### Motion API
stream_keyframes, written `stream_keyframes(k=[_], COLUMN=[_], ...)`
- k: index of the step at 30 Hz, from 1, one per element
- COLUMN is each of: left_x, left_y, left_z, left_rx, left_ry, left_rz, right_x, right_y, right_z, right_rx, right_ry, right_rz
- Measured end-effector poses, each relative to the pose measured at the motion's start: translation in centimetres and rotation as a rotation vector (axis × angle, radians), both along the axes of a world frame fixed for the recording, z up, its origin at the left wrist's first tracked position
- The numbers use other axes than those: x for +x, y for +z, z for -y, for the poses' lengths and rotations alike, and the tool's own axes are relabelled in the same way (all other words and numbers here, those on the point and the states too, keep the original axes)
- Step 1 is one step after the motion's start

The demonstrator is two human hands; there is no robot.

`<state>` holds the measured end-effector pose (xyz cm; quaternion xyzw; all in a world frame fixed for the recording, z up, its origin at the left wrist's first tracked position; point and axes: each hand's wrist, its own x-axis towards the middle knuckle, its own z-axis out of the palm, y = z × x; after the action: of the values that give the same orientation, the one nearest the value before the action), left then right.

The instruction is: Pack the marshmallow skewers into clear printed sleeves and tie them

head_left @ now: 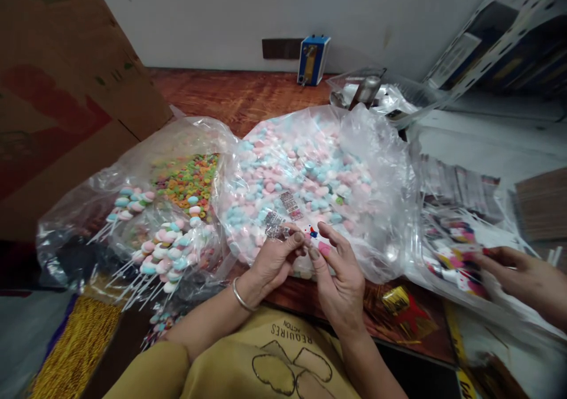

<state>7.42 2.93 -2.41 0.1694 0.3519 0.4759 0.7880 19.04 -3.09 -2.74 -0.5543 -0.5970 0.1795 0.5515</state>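
Note:
Between my two hands is a small printed cartoon piece (324, 249) in white, pink, red and blue. My left hand (277, 260), with a bangle at its wrist, pinches its left edge with thumb and forefinger. My right hand (340, 278) is closed on it from the right, and the fingertips of both hands nearly meet; exactly what lies between them is partly hidden. Right below and behind is a big clear bag of marshmallows (301, 163) in pink, blue and white. Skewered marshmallows (166, 248) on white sticks lie in a bunch to the left.
Coloured cereal rings (190, 180) fill another bag at left. Another person's hand (509, 269) touches printed cartoon pieces (460, 269) in plastic at right. A cardboard box (66, 92) stands at left, a blue box (313, 61) by the wall. A yellow-red packet (405, 310) lies at the table edge.

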Motion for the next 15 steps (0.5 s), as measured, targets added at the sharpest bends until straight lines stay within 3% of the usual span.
stream_keyframes(k=[7, 11, 15], left_x=[-0.1, -0.3, -2.2], left_y=[-0.4, -0.4, 0.6], left_z=[-0.6, -0.6, -0.3], left_rx=[-0.291, -0.276, -0.141], left_ry=[0.008, 0.052, 0.008], left_rz=[0.193, 0.232, 0.256], right_x=[0.0, -0.2, -0.6], right_y=[1.7, 2.3, 2.9], right_z=[0.4, 0.6, 1.0], right_rx=[0.105, 0.107, 0.078], right_ry=[-0.042, 0.036, -0.049], right_rz=[0.145, 0.179, 0.032])
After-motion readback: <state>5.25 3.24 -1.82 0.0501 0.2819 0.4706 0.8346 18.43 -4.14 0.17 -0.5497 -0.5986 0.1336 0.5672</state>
